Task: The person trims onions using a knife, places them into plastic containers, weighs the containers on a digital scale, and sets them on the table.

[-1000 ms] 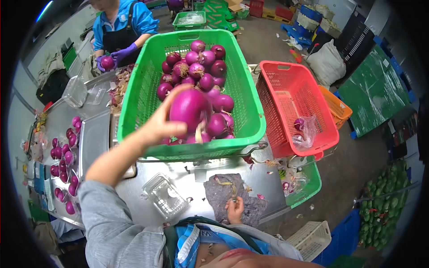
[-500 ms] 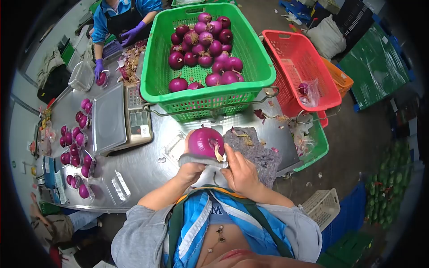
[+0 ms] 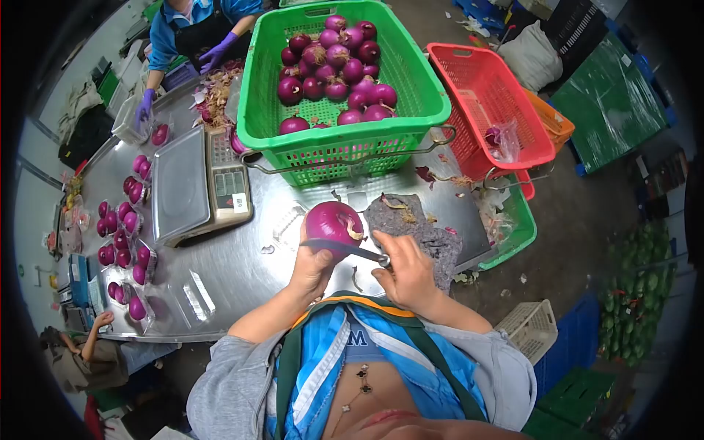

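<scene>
My left hand [image 3: 312, 273] is closed around a large red onion [image 3: 330, 224], holding it up over the metal table from its left and near side. A strip of dry skin curls on the onion's right side. In my right hand [image 3: 405, 273] a knife [image 3: 348, 249] is gripped by its handle end. Its dark blade points left across the near side of the onion, and its tip reaches my left thumb. Beyond my right hand lies a grey cloth [image 3: 396, 218] with peel scraps on it. A green crate [image 3: 345, 158] holding several red onions stands just past the onion.
A scale [image 3: 183, 187] stands left of the crate, with packs of red onions [image 3: 123, 238] further left. A red basket [image 3: 506, 117] and a green bin [image 3: 513, 246] are at the right. Across the table, a co-worker's purple-gloved hand [image 3: 144, 106] touches a clear container [image 3: 128, 121].
The knife blade has swung to lie more across the onion's near side, and the onion has shifted slightly left. The co-worker's gloved hand has moved from an onion pack to the clear container.
</scene>
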{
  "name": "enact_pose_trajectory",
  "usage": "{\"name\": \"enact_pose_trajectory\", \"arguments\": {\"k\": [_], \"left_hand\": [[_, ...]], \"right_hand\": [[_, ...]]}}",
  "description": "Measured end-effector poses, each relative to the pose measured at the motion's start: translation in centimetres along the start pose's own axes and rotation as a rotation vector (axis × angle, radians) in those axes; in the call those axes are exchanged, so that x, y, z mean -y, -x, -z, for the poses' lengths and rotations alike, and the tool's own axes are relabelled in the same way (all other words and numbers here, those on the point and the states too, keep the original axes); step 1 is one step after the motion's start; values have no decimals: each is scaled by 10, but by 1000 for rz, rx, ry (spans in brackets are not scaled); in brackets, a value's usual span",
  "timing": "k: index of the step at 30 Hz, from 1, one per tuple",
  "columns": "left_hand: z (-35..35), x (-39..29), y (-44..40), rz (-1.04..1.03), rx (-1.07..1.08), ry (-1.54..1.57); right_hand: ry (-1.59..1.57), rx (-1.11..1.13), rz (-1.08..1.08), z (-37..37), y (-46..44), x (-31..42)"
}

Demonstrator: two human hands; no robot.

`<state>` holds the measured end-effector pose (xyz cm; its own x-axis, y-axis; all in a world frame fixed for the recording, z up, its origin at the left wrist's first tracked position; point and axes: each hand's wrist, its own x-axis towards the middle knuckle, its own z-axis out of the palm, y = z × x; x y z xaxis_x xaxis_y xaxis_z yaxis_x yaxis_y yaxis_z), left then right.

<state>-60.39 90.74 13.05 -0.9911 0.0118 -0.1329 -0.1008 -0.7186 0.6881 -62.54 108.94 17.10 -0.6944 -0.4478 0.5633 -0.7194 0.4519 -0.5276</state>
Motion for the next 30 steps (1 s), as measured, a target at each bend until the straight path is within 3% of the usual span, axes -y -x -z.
{"name": "enact_pose_trajectory", "arguments": {"k": [6, 10, 15, 22, 27, 30], "left_hand": [[-4, 8, 6, -107, -23, -62], [0, 11, 9, -64, -4, -119], [-5, 12, 14, -121, -2, -198], [-7, 9, 19, -23, 51, -197], [-9, 3, 13, -120, 157, -127], [-3, 9, 11, -85, 135, -111]], "right_hand": [[52, 108, -38, -16, 13, -7], [112, 34, 30, -12, 7, -5], [155, 98, -67, -10, 6, -8], [144, 142, -20, -1, 5, -8], [253, 20, -32, 17, 13, -19], [107, -6, -106, 13, 15, -16]]}}
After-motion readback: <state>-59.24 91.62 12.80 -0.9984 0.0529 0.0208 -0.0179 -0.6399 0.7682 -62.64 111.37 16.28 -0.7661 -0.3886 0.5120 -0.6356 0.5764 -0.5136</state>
